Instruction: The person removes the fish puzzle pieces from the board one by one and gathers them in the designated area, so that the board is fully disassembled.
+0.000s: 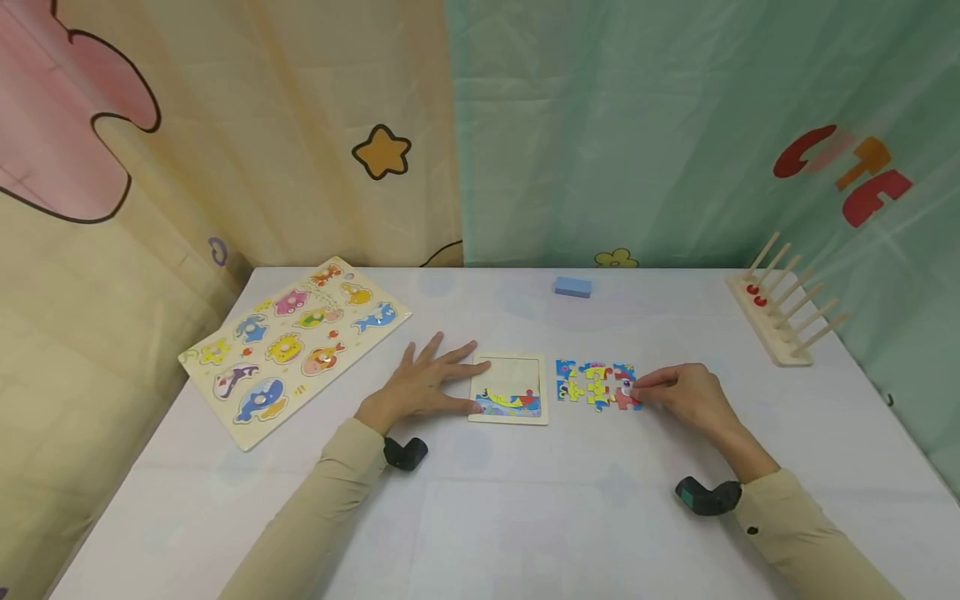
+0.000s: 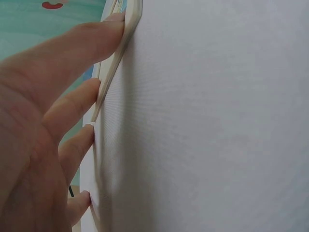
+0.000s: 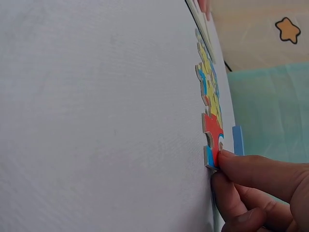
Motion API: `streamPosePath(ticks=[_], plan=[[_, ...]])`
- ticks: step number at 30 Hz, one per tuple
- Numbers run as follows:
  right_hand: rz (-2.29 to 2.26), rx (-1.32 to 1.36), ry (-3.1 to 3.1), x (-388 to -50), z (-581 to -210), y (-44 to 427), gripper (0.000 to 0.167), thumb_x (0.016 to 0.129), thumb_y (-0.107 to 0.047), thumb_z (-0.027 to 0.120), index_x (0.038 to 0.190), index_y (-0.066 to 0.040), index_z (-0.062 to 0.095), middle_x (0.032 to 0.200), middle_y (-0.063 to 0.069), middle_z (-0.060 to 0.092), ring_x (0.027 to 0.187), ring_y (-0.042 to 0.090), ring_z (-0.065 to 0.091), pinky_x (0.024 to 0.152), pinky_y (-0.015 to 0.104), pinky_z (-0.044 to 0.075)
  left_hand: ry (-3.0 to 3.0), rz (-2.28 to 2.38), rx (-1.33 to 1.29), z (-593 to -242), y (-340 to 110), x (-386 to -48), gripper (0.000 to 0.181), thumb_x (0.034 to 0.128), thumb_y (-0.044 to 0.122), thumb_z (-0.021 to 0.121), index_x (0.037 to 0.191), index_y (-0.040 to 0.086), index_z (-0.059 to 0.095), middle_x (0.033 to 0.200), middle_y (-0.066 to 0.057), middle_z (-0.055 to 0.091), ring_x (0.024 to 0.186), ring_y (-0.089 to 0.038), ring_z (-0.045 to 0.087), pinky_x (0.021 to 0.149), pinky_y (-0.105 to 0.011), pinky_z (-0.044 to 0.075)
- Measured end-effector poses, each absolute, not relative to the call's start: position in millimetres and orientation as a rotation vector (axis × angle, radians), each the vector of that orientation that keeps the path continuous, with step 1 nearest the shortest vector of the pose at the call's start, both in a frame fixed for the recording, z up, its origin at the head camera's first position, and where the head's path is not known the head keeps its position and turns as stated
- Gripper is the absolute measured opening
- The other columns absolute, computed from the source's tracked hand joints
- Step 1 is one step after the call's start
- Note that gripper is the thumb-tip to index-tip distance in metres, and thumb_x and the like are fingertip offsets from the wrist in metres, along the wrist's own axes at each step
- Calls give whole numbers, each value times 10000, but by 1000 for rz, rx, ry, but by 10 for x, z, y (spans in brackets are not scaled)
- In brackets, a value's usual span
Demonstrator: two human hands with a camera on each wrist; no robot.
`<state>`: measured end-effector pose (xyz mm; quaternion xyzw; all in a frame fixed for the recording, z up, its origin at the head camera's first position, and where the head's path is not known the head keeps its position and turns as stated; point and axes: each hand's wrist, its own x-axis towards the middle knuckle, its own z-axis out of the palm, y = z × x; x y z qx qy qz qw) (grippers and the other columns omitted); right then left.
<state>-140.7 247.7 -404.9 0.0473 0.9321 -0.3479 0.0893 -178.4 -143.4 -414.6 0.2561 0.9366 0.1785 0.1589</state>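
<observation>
A small square puzzle tray point(image 1: 510, 422) lies on the table, its lower rows filled with coloured pieces and its upper part bare. My left hand point(image 1: 423, 385) spreads its fingers at the tray's left side, with the thumb point(image 2: 104, 36) and a finger touching the frame. Loose jigsaw pieces point(image 1: 596, 383) in yellow, blue and red lie to the right of the tray. At their right end, my right hand point(image 1: 686, 400) pinches the edge of a red-and-blue puzzle piece point(image 3: 212, 126) between thumb and finger. That piece still lies flat beside the others.
A wooden peg board point(image 1: 300, 342) with sea-animal pieces lies at the left. Toward the back is a blue block point(image 1: 573, 287). At the right stands a wooden rack point(image 1: 772, 325) with upright pegs and red beads. Curtains hang behind the table point(image 1: 480, 533).
</observation>
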Motion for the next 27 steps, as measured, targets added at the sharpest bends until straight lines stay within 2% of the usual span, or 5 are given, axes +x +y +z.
streamPosePath(ticks=[15, 27], plan=[[-1084, 135, 2780, -1428, -4020, 2473, 326, 856, -304, 754, 1062, -51, 741, 954, 82, 734, 996, 273, 563, 723, 316, 447, 2681, 514, 737, -4146, -1439, -1782, 706, 840, 640, 643, 1473, 410, 429, 1630, 126, 150, 1496, -353, -75, 1132, -640, -91], [-1150, -36, 2783, -1573, -3944, 2119, 224, 847, -162, 752, 1040, -49, 741, 887, 64, 680, 790, 230, 551, 599, 298, 438, 2685, 505, 741, -4152, -1433, -1785, 706, 844, 634, 643, 1476, 408, 424, 1629, 126, 154, 1496, -354, -69, 1133, -643, -84]])
